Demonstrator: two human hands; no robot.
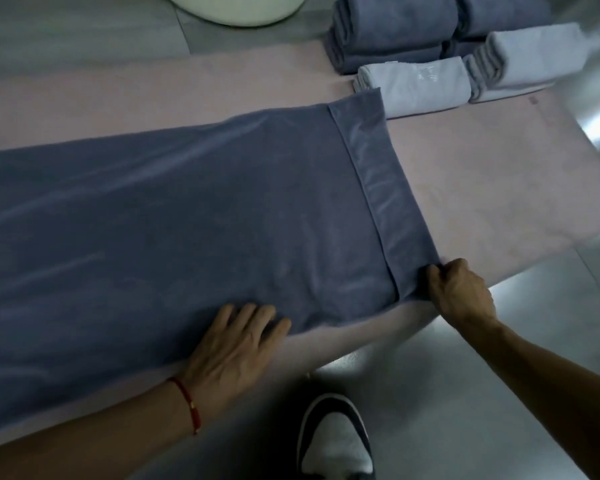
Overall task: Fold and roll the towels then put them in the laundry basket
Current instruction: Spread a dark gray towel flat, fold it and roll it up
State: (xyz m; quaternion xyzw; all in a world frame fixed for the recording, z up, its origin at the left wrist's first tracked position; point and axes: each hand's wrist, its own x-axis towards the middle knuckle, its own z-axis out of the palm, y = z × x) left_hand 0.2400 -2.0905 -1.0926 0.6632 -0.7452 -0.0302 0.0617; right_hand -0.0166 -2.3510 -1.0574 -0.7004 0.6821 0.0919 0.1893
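A long blue-grey towel (174,216) lies flat on a pink mat (482,181) that covers the floor. Its right end is turned over into a narrow folded band (381,199). My right hand (459,289) is shut on the near corner of that band. My left hand (236,351) rests flat, fingers spread, on the towel's near edge. The pale rim of the laundry basket (232,10) shows at the top edge.
Stacks of folded dark blue-grey towels (395,29) and folded white towels (416,84) sit at the back right of the mat. My shoe (333,441) stands on the shiny grey floor just below the mat's near edge.
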